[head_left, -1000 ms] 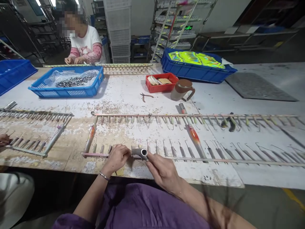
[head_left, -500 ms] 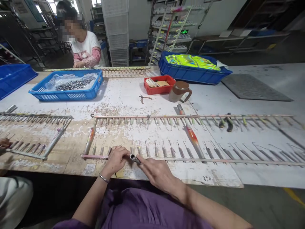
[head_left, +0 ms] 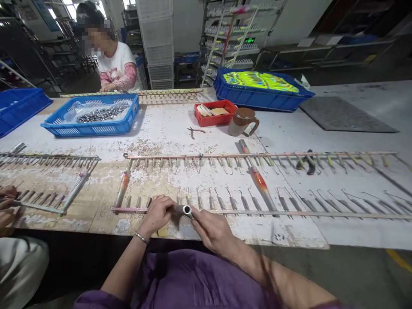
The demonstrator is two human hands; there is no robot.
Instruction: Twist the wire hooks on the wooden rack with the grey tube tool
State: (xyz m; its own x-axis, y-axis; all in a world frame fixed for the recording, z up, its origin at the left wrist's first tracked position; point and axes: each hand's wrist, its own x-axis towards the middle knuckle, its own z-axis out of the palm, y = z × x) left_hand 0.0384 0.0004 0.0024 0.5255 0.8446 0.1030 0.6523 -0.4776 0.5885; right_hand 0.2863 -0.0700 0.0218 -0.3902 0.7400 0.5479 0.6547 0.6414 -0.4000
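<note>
My right hand point(head_left: 213, 228) is wrapped round a short metal tube point(head_left: 186, 210), whose hollow end faces up toward me. Close beside it, my left hand point(head_left: 160, 213) has its fingers pinched together at the lower rail point(head_left: 257, 213) of a long rack. Whatever lies between the left fingertips is hidden. Along both rails sit several small grey holders with thin wire hooks pointing inward. An orange-and-grey crossbar point(head_left: 260, 180) joins the rails right of my hands, and another crossbar point(head_left: 122, 189) closes the left end.
Pliers point(head_left: 195, 131) lie beyond the rack, near a red bin point(head_left: 214, 120) and a brown mug point(head_left: 243, 121). A blue basket point(head_left: 90, 129) holds shiny metal pieces; a blue crate point(head_left: 257, 99) holds yellow-green items. Another rack point(head_left: 74, 189) lies left, by a neighbour's hands point(head_left: 7, 201). A co-worker point(head_left: 116, 64) sits opposite.
The tube has swung so that its open end sits farther right and points more toward me. My right hand has shifted slightly right. At the left edge, more of the neighbour's hands shows.
</note>
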